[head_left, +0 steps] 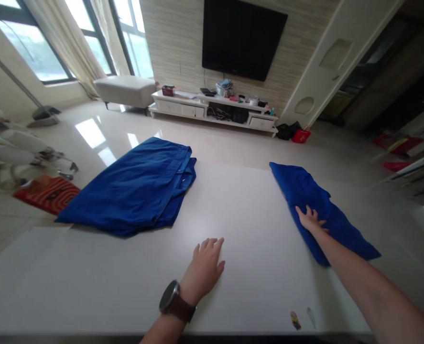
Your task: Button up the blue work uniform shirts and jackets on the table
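Note:
Two pieces of folded blue cloth lie on a white table. The larger blue garment is at the far left, its layered edges facing right. The smaller blue cloth lies at the right edge and reaches past it. On this smaller cloth rests my right hand, fingers spread. Near the table's middle, my left hand has its fingers apart and holds nothing; a dark watch is on that wrist. Whether the left hand touches the tabletop, I cannot tell.
Two small stickers, one a yellow and dark sticker, are at the table's front right. Beyond the table stand a white TV cabinet and a white bench. A red patterned bag is on the left, and a red bag sits by the cabinet.

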Motion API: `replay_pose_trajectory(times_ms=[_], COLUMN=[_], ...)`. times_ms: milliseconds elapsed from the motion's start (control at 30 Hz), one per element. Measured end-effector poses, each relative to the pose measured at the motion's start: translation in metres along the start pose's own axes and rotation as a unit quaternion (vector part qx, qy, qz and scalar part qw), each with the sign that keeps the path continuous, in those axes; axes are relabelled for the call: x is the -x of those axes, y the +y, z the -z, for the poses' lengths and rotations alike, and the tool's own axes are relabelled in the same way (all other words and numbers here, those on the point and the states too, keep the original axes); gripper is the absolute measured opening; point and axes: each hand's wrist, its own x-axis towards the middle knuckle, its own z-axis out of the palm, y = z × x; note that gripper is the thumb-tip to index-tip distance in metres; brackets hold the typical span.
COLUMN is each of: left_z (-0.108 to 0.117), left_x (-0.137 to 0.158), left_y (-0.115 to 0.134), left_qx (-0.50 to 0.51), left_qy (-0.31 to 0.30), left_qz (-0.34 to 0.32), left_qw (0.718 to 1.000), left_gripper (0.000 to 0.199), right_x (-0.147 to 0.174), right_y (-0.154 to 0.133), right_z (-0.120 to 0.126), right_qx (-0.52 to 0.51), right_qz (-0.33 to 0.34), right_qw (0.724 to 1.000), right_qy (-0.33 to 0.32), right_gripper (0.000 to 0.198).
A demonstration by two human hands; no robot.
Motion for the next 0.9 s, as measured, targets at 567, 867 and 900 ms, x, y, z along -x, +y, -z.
replay_pose_trajectory(times_ms=[567,867,900], left_z=[0.03,0.042,0.043], left_x=[0.04,0.054,0.055], left_y=[-0.005,-0.035,-0.039], left_qx=[0.024,0.084,0.09], left_qy=[-0.034,-0.037,-0.021], left_qz=[-0.003,0.032,0.041], left_qw=[0.999,0.995,0.995], left_gripper=[0.04,0.04,0.044], right_x=[0.438,0.47,0.464], right_y=[-0.334,-0.427,-0.442], right_z=[-0.027,-0.024,-0.006], right_qx=[0.112,0.119,0.081], right_qz=[0.721,0.638,0.623], right_qw=[0.667,0.749,0.769], right_qy=[-0.151,-0.135,-0.114], right_gripper=[0.056,0.034,0.034])
